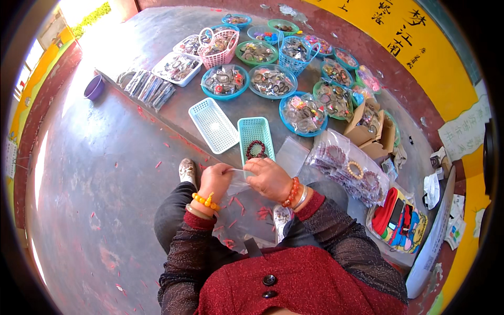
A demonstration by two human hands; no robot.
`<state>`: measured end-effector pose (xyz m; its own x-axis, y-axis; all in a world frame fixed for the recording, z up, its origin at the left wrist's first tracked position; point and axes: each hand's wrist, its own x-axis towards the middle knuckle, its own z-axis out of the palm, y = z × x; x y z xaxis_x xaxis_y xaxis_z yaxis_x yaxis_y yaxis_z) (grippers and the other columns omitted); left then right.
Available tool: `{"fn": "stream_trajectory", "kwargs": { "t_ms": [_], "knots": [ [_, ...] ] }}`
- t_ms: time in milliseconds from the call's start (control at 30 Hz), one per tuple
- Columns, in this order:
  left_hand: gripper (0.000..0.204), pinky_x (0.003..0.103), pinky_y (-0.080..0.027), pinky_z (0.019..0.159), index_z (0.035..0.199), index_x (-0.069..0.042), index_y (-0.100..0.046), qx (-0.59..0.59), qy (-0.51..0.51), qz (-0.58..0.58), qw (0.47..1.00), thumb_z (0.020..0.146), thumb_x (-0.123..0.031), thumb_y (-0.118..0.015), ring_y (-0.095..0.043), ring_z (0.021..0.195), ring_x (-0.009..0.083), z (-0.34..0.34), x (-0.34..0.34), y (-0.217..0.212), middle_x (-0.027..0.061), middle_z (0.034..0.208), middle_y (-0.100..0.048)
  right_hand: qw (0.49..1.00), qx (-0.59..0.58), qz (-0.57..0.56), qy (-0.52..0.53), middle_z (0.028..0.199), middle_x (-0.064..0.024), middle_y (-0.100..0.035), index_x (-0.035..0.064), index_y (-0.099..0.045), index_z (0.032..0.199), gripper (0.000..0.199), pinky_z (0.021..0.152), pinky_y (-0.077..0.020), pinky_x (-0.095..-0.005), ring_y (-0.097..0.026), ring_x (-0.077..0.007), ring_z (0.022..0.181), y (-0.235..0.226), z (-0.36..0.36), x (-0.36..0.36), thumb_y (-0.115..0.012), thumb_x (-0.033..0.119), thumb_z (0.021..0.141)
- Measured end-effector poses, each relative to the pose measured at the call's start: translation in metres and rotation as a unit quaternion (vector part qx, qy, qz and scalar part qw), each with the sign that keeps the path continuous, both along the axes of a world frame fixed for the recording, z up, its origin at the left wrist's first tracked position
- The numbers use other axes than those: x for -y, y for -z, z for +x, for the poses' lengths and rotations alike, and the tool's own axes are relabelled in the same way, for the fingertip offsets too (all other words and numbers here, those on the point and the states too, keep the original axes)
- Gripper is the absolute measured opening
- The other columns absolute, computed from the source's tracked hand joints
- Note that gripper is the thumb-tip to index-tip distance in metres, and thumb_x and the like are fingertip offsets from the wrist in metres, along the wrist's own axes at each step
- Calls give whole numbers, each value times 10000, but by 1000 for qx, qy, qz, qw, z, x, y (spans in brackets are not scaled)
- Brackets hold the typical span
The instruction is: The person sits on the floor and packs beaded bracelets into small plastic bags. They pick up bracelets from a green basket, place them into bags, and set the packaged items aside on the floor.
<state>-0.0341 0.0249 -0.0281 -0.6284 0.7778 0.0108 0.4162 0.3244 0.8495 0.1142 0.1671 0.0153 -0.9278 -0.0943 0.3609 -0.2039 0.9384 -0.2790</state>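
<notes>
My left hand [215, 178] and my right hand [269, 178] both pinch a small clear plastic bag [239, 181] between them, just above my knees. My left wrist wears a yellow bead bracelet, my right wrist an orange one. Right beyond my hands a teal plastic tray [255, 137] sits on the low grey platform [157, 37], with a dark red bead bracelet [255, 149] lying in its near end. A white tray [213, 125] lies empty to its left.
Many round blue and green dishes [302, 113] and baskets [218, 47] of packed bracelets cover the platform's far side. A pile of bagged bracelets [349, 170] lies at my right, beside cardboard boxes [370, 128] and a colourful bag [396, 218]. A purple bowl [94, 86] stands far left.
</notes>
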Motion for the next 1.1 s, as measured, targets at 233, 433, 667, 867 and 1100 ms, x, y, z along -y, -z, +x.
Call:
{"fn": "stream_trajectory", "kwargs": {
  "t_ms": [233,433,667,867,1100],
  "knots": [
    [144,287,-501,584,870,2,-689,-9,-108,-8,994,768,-56,-605,-639,652,199,-17,8,-24,122,743,-659,890,-11,-440,123,1056,-126,-615,52,-669,899,166,785,-486,-396,-608,-304,891,4,-12,-53,-634,130,758],
    [180,340,-502,680,871,-8,-686,-80,-122,-38,989,734,-99,-615,-641,708,285,-19,9,-31,158,772,-658,925,178,-195,272,899,-200,-651,54,-678,917,216,787,-496,-399,-624,-345,837,111,-22,-98,-554,141,764],
    [150,381,-503,708,860,-36,-684,-113,-115,-70,984,787,-132,-594,-635,756,336,-18,18,-39,176,780,-655,936,198,-118,267,1014,-170,-609,44,-668,930,224,806,-502,-412,-600,-325,950,204,-65,-69,-473,116,848],
    [155,406,-500,719,852,-44,-684,-112,-65,-72,989,794,-147,-585,-627,766,346,-14,3,-37,175,778,-649,911,176,-147,342,1043,-112,-571,79,-687,930,209,833,-491,-375,-544,-273,1027,278,-67,-90,-500,131,853],
    [161,424,-497,714,842,-41,-681,-114,-37,-67,991,796,-139,-562,-621,768,357,-11,-1,-34,173,779,-646,913,169,-141,345,976,-148,-621,62,-675,929,201,763,-510,-418,-604,-317,934,240,-71,-103,-501,110,843]
  ]
}}
